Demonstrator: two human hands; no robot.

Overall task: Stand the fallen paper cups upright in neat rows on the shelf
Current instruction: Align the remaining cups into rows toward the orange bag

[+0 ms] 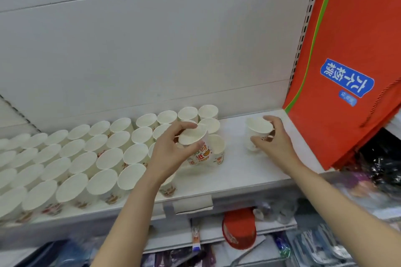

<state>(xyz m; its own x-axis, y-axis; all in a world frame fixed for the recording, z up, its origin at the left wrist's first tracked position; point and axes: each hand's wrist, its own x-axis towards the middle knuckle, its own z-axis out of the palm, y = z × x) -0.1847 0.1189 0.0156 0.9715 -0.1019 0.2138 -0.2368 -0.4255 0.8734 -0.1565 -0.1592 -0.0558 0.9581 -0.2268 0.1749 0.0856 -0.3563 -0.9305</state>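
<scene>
Several white paper cups (pixel 93 162) with orange print stand upright in rows across the left and middle of the white shelf (pixel 236 171). My left hand (pixel 171 149) holds one printed paper cup (pixel 195 138) slightly tilted, at the right end of the rows, just above the shelf. My right hand (pixel 273 138) grips another paper cup (pixel 257 134) that stands upright on the bare shelf, apart from the rows, to their right.
A red bag (pixel 347 60) with a blue label hangs at the right end of the shelf, close to my right hand. Below the shelf's front edge lie a red cap-like item (pixel 238 230) and packaged goods. A grey back panel (pixel 141 50) rises behind the cups.
</scene>
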